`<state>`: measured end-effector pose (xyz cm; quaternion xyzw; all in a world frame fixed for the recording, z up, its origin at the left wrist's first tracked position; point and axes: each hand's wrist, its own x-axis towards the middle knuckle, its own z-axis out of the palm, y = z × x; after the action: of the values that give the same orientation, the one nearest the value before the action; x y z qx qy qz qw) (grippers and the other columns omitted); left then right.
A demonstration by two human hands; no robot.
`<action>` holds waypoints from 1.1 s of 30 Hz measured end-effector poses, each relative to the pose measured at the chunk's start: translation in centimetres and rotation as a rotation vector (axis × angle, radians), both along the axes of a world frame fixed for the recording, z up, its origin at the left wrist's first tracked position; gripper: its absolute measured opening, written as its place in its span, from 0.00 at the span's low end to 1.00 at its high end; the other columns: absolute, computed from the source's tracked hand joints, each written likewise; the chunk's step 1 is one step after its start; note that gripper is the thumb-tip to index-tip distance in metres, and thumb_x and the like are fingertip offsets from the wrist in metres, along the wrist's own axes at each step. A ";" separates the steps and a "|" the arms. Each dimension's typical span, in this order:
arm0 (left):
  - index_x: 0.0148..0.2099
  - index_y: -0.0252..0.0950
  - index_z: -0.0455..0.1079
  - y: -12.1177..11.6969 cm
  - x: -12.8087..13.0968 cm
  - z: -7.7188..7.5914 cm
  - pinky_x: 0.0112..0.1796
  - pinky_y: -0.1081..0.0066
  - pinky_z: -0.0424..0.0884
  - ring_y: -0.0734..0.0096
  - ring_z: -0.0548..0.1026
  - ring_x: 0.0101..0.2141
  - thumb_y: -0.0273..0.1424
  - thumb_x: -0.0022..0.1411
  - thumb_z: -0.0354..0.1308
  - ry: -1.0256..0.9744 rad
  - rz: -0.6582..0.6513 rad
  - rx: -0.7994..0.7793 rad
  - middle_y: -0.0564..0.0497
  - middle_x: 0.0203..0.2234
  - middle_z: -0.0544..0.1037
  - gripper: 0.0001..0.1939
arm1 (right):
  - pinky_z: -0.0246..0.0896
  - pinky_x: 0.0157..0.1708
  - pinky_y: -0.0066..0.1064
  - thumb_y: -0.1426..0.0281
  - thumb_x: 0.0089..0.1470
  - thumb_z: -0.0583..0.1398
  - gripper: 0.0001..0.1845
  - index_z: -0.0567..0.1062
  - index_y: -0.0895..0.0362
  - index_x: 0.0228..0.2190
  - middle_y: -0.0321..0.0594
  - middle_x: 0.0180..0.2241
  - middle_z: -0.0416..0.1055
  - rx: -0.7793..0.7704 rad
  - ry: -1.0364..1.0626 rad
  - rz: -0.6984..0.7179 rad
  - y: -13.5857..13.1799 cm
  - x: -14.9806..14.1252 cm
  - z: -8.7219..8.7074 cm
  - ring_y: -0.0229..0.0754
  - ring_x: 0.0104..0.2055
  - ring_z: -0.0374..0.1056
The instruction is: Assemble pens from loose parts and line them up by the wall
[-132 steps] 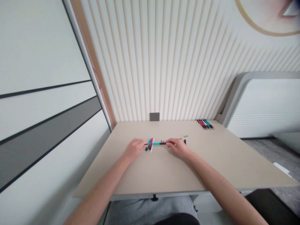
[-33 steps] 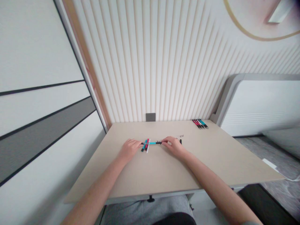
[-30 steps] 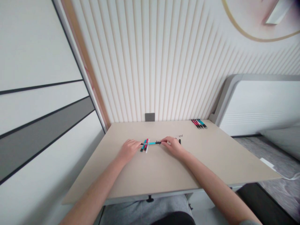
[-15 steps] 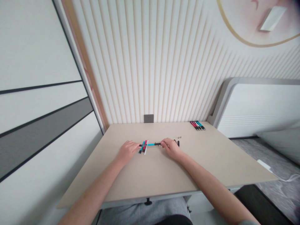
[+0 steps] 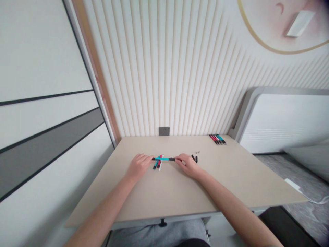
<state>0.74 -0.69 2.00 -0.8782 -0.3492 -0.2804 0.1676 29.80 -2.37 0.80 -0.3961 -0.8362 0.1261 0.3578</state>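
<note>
One blue pen point(image 5: 165, 159), ends pinched by left hand point(image 5: 138, 166) and right hand point(image 5: 188, 165), is toward the back edge of the desk point(image 5: 167, 195). It's likely light, stiff, slick; grip its dark ends.

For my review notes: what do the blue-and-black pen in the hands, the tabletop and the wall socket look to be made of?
Blue-and-black pen: probably plastic, given its even, solid colour; the black part could be rubber.
Tabletop: perhaps laminate or painted board, matte, as it is uniformly beige with no visible grain.
Wall socket: likely plastic, flat dark grey; coated metal remains possible.
</note>
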 end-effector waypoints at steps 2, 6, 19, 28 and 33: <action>0.45 0.36 0.71 0.0 0.1 -0.1 0.36 0.66 0.63 0.67 0.73 0.33 0.31 0.68 0.48 -0.001 0.010 -0.005 0.48 0.31 0.78 0.11 | 0.60 0.39 0.33 0.64 0.63 0.52 0.15 0.73 0.56 0.45 0.43 0.33 0.73 0.027 -0.002 0.011 0.1 0.2 -0.1 0.42 0.36 0.66; 0.45 0.37 0.71 -0.1 0.3 -0.2 0.36 0.67 0.64 0.67 0.74 0.34 0.31 0.68 0.48 0.022 0.018 -0.035 0.48 0.31 0.78 0.11 | 0.60 0.39 0.34 0.65 0.62 0.52 0.15 0.73 0.56 0.47 0.43 0.32 0.73 0.070 -0.082 0.036 0.3 0.4 -0.3 0.41 0.35 0.67; 0.40 0.37 0.72 0.2 0.5 -0.6 0.38 0.68 0.65 0.69 0.74 0.34 0.31 0.68 0.45 -0.027 0.031 -0.124 0.49 0.31 0.78 0.14 | 0.57 0.45 0.39 0.65 0.61 0.53 0.14 0.76 0.53 0.42 0.45 0.37 0.71 0.187 -0.206 -0.365 3.0 7.9 1.8 0.48 0.42 0.64; 0.38 0.36 0.72 0.0 0.5 0.2 0.37 0.69 0.65 0.70 0.73 0.31 0.33 0.68 0.46 -0.078 0.004 -0.190 0.50 0.29 0.77 0.13 | 0.59 0.40 0.33 0.63 0.57 0.53 0.18 0.78 0.58 0.40 0.47 0.36 0.74 -0.073 -0.128 -1.069 5.8 25.9 -0.5 0.46 0.38 0.68; 0.40 0.37 0.72 0.6 -0.1 -0.4 0.38 0.69 0.67 0.70 0.74 0.32 0.33 0.66 0.49 -0.090 -0.020 -0.170 0.50 0.32 0.77 0.11 | 0.61 0.39 0.32 0.63 0.55 0.54 0.19 0.79 0.59 0.40 0.49 0.39 0.76 -0.291 -0.074 -1.267 5.8 31.0 -2.7 0.49 0.42 0.70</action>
<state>0.62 -0.09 1.61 -0.8792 -0.3703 -0.2907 0.0737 60.76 3.41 -1.87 -0.8610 -0.4268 -0.0112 0.2765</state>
